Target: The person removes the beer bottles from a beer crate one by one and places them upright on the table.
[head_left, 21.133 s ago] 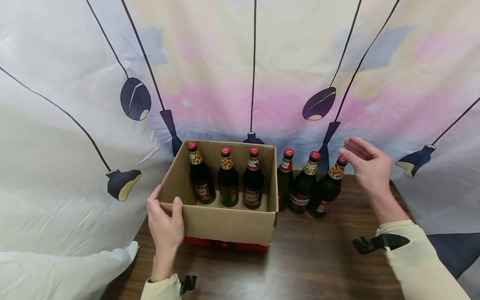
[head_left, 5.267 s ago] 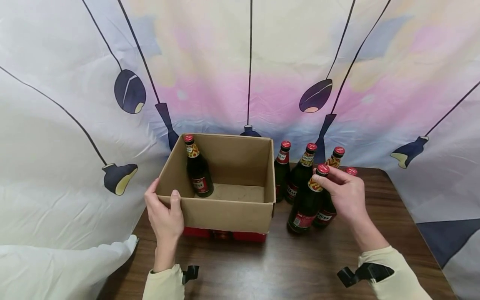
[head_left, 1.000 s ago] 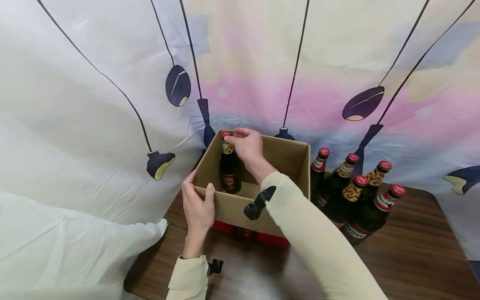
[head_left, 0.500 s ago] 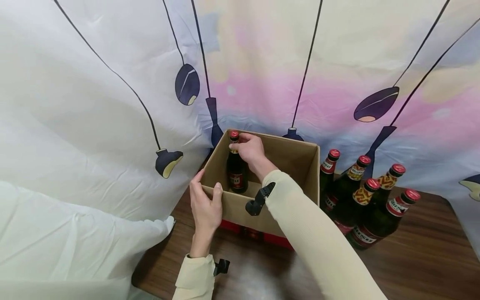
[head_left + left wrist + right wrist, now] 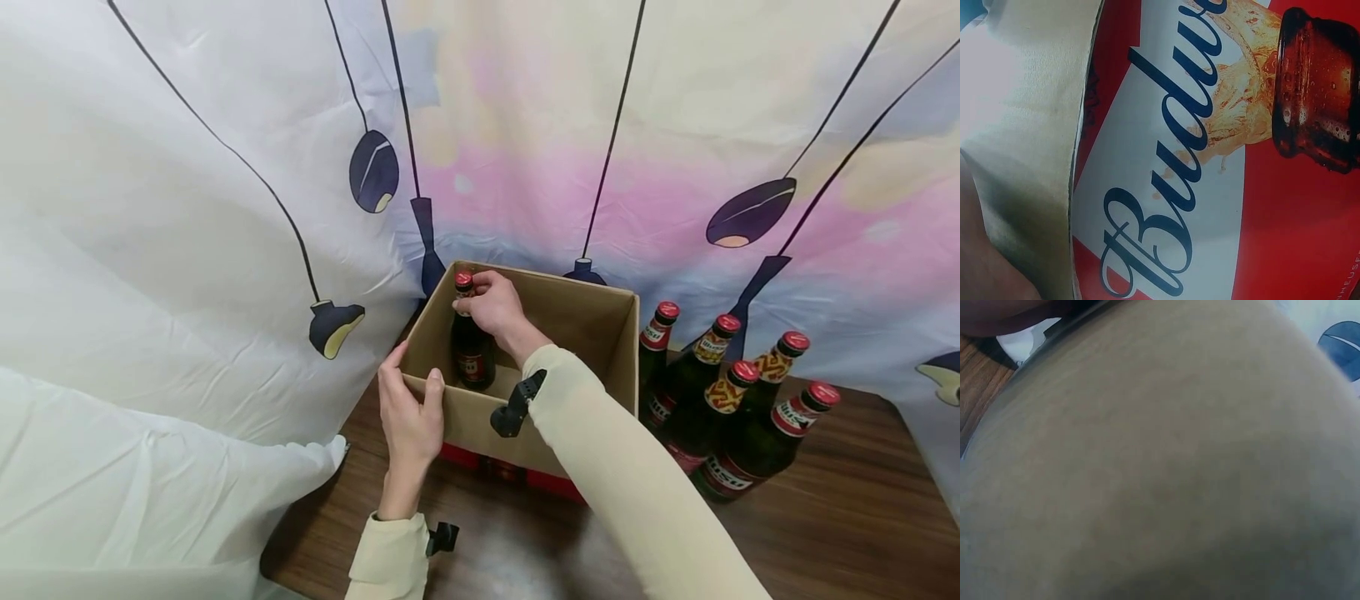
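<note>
One dark beer bottle (image 5: 474,367) with a red cap stands in the left part of the cardboard box (image 5: 476,427) in the head view. My right hand (image 5: 498,310) pinches its neck just below the cap, thumb on the left side. My left hand (image 5: 411,414) grips the box's front left corner, thumb over the front wall and fingers on the left side. In the left wrist view, a bare cardboard flap (image 5: 1029,125) hangs beside the box's red and white printed side (image 5: 1297,219). Brown cardboard fills most of the right wrist view, hiding the right fingers.
Several beer bottles (image 5: 727,396) stand close together on the wooden table (image 5: 862,483), right of the box. A patterned curtain (image 5: 525,125) hangs right behind, and white cloth (image 5: 172,467) bunches up at the left table edge.
Bottles have left the box and joined the group on the right. My right hand has come from there to the last bottle inside and taken its neck. My left hand keeps its hold.
</note>
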